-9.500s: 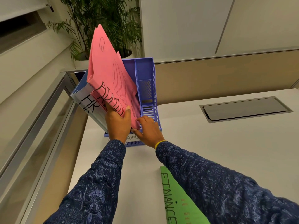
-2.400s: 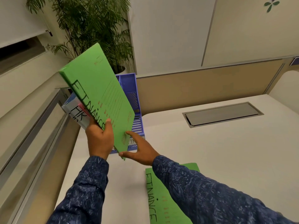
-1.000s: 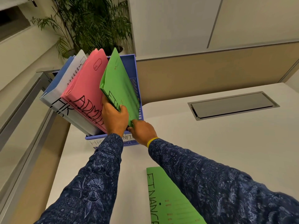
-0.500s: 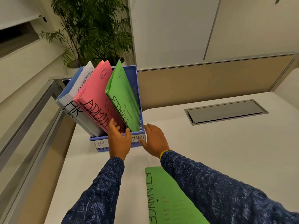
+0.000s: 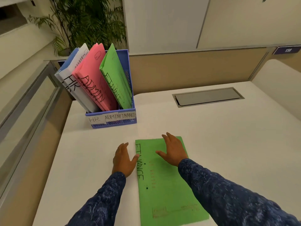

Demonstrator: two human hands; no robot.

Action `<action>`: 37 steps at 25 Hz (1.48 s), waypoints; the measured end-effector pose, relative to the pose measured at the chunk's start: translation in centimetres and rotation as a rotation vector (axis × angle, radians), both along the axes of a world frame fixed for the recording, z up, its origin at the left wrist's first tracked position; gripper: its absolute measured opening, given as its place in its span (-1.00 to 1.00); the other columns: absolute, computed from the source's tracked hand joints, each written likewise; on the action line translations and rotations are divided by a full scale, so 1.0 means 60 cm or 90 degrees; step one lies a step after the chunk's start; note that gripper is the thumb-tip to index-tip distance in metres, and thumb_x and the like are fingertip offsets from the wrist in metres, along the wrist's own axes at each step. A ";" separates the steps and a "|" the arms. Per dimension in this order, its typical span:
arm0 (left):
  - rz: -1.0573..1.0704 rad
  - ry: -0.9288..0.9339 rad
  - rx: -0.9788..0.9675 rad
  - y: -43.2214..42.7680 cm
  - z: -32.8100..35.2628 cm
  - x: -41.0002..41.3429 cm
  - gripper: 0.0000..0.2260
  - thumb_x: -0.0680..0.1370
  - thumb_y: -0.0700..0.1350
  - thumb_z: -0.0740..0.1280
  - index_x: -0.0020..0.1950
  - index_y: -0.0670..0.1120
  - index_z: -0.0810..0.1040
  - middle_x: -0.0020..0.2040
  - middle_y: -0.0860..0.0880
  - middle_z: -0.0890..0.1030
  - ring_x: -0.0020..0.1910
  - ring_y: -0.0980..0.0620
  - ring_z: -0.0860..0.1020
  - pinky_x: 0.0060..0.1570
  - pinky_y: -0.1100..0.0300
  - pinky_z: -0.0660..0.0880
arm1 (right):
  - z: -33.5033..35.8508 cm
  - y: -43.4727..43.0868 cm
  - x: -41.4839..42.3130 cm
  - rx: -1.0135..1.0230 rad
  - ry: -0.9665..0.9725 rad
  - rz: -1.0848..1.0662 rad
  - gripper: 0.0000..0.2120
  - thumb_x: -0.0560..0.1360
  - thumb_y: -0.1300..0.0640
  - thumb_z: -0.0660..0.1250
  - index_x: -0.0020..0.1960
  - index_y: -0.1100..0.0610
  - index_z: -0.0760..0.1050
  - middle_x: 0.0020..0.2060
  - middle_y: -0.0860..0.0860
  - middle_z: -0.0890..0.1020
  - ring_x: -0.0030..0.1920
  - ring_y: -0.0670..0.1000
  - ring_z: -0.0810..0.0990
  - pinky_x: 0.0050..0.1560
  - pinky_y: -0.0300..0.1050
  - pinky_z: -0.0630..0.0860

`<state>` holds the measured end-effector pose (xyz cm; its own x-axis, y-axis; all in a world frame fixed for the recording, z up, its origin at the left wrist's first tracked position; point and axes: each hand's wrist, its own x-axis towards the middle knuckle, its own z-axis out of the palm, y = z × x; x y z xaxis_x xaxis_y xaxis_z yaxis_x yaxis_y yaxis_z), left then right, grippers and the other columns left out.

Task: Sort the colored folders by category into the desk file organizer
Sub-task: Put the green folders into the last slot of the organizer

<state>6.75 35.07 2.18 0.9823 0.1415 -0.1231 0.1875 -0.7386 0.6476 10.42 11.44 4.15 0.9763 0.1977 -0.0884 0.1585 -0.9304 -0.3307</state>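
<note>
A blue desk file organizer [image 5: 114,123] stands at the back left of the white desk, its slots labelled HR, ADMIN and FINANCE. White and blue HR folders [image 5: 74,79], pink ADMIN folders [image 5: 92,79] and a green FINANCE folder [image 5: 117,79] lean in their matching slots. Another green FINANCE folder [image 5: 164,185] lies flat near the front. My right hand [image 5: 173,150] is spread flat over its top end. My left hand [image 5: 124,158] lies just left of it with straight fingers, thumb at the folder's edge.
A grey cable hatch [image 5: 207,97] is set into the desk [image 5: 228,144] at the back right. A tan partition [image 5: 187,69] runs behind the desk, a potted palm [image 5: 84,22] stands behind the organizer, and a glass rail [image 5: 24,111] borders the left side.
Both hands have left the organizer and come back toward me to the flat green folder. The first green folder now stands alone in the FINANCE slot.
</note>
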 end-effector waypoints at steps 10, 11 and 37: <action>-0.073 0.108 0.126 -0.059 -0.058 -0.130 -0.16 0.44 0.41 0.21 0.55 -0.04 0.09 0.59 -0.08 -0.02 0.57 -0.04 -0.05 0.51 -0.08 -0.15 | -0.079 -0.079 -0.171 -0.057 0.087 -0.063 0.08 0.23 -0.63 -0.16 0.58 -0.04 -0.06 0.58 0.06 -0.13 0.57 0.12 -0.14 0.52 0.21 -0.11; -0.078 0.102 0.131 -0.066 -0.061 -0.138 -0.15 0.43 0.42 0.20 0.55 -0.04 0.09 0.60 -0.07 -0.03 0.57 -0.04 -0.05 0.52 -0.08 -0.15 | -0.088 -0.080 -0.183 -0.067 0.095 -0.062 0.05 0.25 -0.63 -0.15 0.58 -0.05 -0.07 0.58 0.06 -0.15 0.57 0.12 -0.17 0.52 0.23 -0.13; 0.137 0.026 -0.599 -0.062 0.057 -0.092 -0.73 0.57 -0.31 0.30 0.24 -0.10 0.45 0.11 -0.14 0.64 0.02 -0.13 0.65 -0.02 -0.07 0.62 | -0.036 -0.073 -0.129 0.400 0.057 -0.259 0.15 0.18 -0.43 0.45 0.53 0.11 0.03 0.45 0.07 0.22 0.43 0.07 0.28 0.43 0.08 0.31</action>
